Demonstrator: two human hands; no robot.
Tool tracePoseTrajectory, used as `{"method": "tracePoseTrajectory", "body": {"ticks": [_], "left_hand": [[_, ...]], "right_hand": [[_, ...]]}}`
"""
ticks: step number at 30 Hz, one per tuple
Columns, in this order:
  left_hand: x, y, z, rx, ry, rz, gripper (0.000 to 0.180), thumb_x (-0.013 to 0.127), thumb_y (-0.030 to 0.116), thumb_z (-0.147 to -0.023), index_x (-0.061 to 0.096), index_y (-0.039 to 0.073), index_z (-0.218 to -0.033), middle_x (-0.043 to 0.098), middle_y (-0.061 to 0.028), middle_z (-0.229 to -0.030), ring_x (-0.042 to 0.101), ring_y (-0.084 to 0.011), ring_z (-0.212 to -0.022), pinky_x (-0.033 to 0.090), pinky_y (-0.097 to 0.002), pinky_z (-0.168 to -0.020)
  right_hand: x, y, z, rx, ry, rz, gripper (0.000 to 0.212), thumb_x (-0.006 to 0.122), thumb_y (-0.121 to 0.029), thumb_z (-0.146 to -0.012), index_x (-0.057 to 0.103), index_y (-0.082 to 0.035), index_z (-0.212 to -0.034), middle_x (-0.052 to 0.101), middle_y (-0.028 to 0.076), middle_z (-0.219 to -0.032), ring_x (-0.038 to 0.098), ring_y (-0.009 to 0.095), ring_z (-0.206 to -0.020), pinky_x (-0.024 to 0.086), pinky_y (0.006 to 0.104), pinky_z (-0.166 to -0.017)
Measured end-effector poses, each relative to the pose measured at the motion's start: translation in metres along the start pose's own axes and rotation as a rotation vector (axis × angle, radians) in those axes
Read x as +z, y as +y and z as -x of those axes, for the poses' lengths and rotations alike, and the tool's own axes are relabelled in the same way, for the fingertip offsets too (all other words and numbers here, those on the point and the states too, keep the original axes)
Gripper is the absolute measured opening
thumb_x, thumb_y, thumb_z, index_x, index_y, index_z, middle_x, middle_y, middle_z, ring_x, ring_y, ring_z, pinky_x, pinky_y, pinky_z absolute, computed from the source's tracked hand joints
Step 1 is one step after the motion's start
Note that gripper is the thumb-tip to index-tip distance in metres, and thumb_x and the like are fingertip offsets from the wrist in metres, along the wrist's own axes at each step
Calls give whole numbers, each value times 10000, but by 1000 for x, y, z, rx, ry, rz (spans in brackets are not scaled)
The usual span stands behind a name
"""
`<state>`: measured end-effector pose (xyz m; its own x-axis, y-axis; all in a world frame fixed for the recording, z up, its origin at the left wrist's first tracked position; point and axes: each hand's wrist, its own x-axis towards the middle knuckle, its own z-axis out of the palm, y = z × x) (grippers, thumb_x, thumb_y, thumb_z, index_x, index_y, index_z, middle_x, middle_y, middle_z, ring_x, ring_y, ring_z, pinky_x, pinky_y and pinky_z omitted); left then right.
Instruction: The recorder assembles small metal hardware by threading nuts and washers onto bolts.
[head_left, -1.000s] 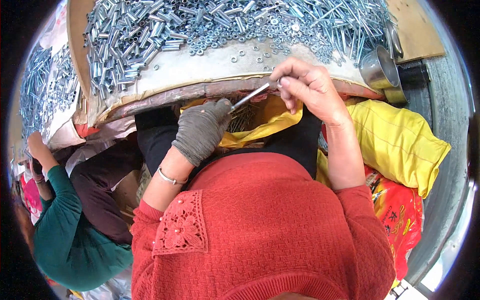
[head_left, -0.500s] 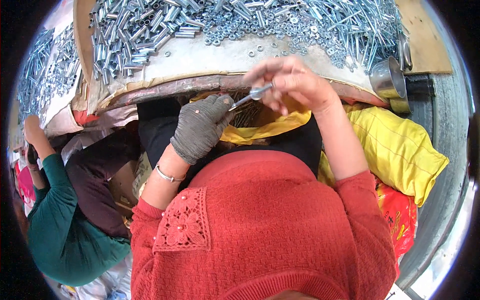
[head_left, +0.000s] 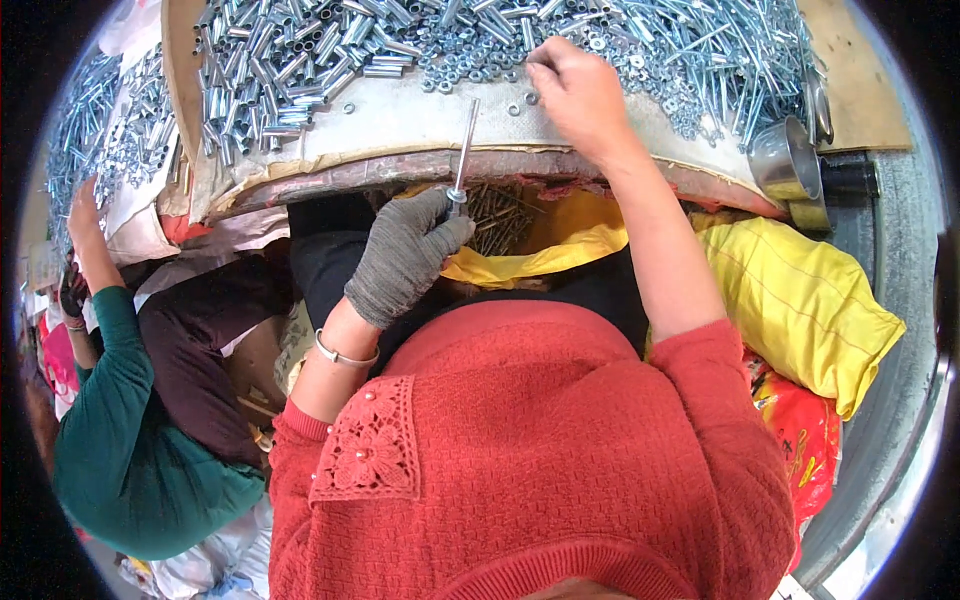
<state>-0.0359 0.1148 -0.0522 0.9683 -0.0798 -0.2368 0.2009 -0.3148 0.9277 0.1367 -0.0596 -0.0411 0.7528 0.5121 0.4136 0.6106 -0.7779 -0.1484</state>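
Head view: I am watching the gloved left hand (head_left: 405,255) pinching a long bolt (head_left: 463,150) upright at the bench edge while the bare right hand (head_left: 580,95) is picking among loose washers (head_left: 480,45), so threading one on seems next.

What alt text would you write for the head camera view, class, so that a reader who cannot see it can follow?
A person in a red knitted top holds a long metal bolt upright in the gloved left hand, while the bare right hand reaches into a heap of small washers on the worktable. Piles of metal sleeves lie alongside, and a co-worker in a green sleeve works on the left.
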Motion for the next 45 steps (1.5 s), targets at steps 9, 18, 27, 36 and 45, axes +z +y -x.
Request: {"method": "tracePoseTrajectory", "body": {"ticks": [9,18,27,36,45], "left_hand": [[18,19,-6,166,-156,-115,180,591,174,-843,585,-6,-857,546,-166,-680,533,-283,-616,421,-364,-596],[31,30,-6,209,-117,-105,147,611,175,-862,614,35,-815,516,-4,-629,467,-69,-569,396,-266,-524],[30,48,-21,529,208,-724,192,637,226,-834,641,43,-892,605,-149,-709,600,-310,-619,457,-378,-544],[38,58,-14,112,-26,-101,213,667,189,-816,659,17,-941,653,-107,-748,605,-165,-640,462,-310,-588],[28,43,-16,177,-10,-218,229,674,199,-795,659,13,-928,623,-138,-706,589,-155,-617,452,-318,-577]], "right_hand": [[-53,-10,53,359,-164,-1635,132,641,-56,-847,646,18,-956,652,87,-786,638,141,-656,548,254,-531],[-60,-11,71,-39,286,-1079,205,675,-16,-793,638,0,-994,629,106,-775,634,189,-647,517,266,-557],[-75,-6,93,168,78,-1403,371,681,-157,-838,573,-29,-1169,603,41,-816,568,93,-620,477,222,-537],[-34,-14,90,144,-135,-1571,147,628,-150,-884,605,-6,-905,605,7,-770,565,73,-645,479,219,-594],[-37,-13,87,2,-177,-1426,150,639,-89,-859,651,7,-973,621,11,-881,564,86,-830,466,243,-738]]}}
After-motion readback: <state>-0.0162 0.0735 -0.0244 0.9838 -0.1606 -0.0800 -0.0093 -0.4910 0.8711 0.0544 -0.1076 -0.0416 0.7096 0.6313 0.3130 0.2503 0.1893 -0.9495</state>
